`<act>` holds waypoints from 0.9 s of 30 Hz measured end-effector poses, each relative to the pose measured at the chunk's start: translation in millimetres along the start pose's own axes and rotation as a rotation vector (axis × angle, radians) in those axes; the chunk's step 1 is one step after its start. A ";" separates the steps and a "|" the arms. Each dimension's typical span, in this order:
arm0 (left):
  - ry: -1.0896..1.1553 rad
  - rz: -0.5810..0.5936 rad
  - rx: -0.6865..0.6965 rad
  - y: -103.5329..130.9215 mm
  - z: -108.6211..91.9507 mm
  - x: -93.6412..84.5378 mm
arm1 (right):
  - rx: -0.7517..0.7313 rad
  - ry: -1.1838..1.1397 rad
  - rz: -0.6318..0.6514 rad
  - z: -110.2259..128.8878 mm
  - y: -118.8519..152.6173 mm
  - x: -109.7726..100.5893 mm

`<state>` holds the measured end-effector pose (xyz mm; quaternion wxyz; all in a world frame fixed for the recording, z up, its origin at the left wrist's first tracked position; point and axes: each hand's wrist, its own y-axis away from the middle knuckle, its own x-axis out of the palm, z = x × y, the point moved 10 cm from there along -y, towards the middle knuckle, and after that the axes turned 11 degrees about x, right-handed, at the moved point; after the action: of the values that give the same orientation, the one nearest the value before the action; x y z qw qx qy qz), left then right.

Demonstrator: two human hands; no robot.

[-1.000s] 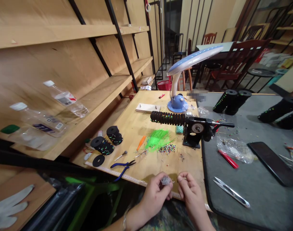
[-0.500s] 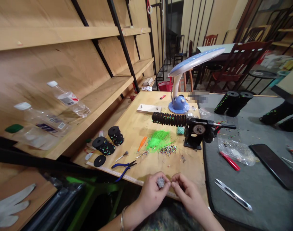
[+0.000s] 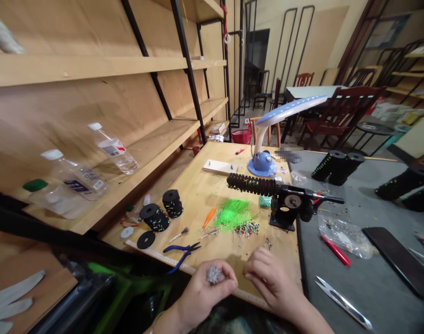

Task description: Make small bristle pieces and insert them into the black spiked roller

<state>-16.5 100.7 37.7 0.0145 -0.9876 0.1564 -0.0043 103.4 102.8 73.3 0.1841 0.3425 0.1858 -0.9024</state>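
My left hand [image 3: 208, 290] is curled around a small grey spiky clump [image 3: 214, 274], whose exact kind I cannot make out. Its thumb and forefinger meet at the tips. Just to the right, my right hand [image 3: 269, 280] has thumb and forefinger pinched together, and whatever is between them is too small to see. A narrow gap separates the two hands. Beyond them lie multicoloured beads [image 3: 246, 228] and a pile of bright green strands [image 3: 232, 213]. Blue-handled pliers [image 3: 184, 253] rest open left of my hands.
A black clamp device [image 3: 288, 204] carries a row of black discs [image 3: 250, 184]. Behind it stands a blue desk lamp [image 3: 262, 163]. An orange-handled tool [image 3: 209, 217] and black spools [image 3: 155, 218] are at left. Thread snips [image 3: 344, 302], a red pen-like object [image 3: 336, 250] and a phone [image 3: 398, 260] lie right.
My hands have come apart; the left has shifted left with the grey clump, while the right has lifted slightly away. The camera view has tilted up a little.
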 end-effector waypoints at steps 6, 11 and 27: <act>0.072 -0.032 0.104 9.5 -22.5 -7.7 | -0.116 0.075 -0.207 -14.3 -14.1 -30.0; 0.028 -0.040 0.095 17.2 -38.6 -5.8 | -0.086 0.144 -0.308 -29.2 -19.4 -40.4; -0.107 0.027 0.056 8.9 -26.2 8.0 | 0.130 -0.306 -0.043 10.1 32.9 15.3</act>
<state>-11.9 89.0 63.7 0.0507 -0.9834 0.1685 0.0442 102.3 66.6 63.0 0.1683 0.2079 0.1043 -0.9579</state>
